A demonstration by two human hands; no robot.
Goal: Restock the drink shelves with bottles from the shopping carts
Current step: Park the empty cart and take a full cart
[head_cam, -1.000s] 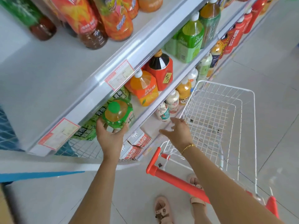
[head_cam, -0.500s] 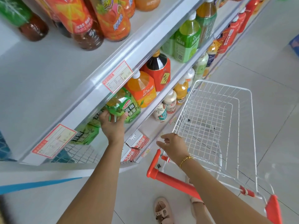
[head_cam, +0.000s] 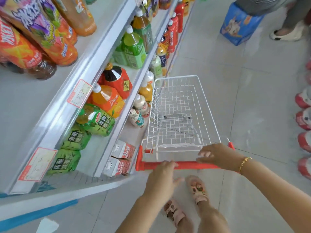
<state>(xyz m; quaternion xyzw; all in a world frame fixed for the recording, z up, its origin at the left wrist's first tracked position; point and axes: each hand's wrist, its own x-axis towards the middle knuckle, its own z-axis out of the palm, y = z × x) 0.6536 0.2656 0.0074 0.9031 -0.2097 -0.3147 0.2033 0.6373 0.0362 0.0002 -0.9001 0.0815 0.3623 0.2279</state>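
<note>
The white wire shopping cart (head_cam: 208,115) stands beside the shelves with nothing in its basket. Its red handle (head_cam: 186,165) runs across in front of me. My left hand (head_cam: 162,179) is at the handle's left part, fingers spread, fingertips touching the bar and holding nothing. Further right, my right hand (head_cam: 218,156) lies over the handle with fingers stretched left. The green tea bottle (head_cam: 96,120) lies tilted on the middle shelf (head_cam: 124,105), beside other green bottles (head_cam: 75,138) and an orange juice bottle (head_cam: 107,98).
Big orange and purple bottles (head_cam: 42,31) fill the top shelf. Small bottles and cartons (head_cam: 122,150) sit on the lower shelf. A blue box (head_cam: 240,24) and another person's feet are at the far right of the aisle. Red-and-white packs (head_cam: 304,118) line the right edge.
My left hand let go of the green tea bottle on the middle shelf and dropped to the cart handle. My right hand moved right along the handle. The view swung toward the aisle.
</note>
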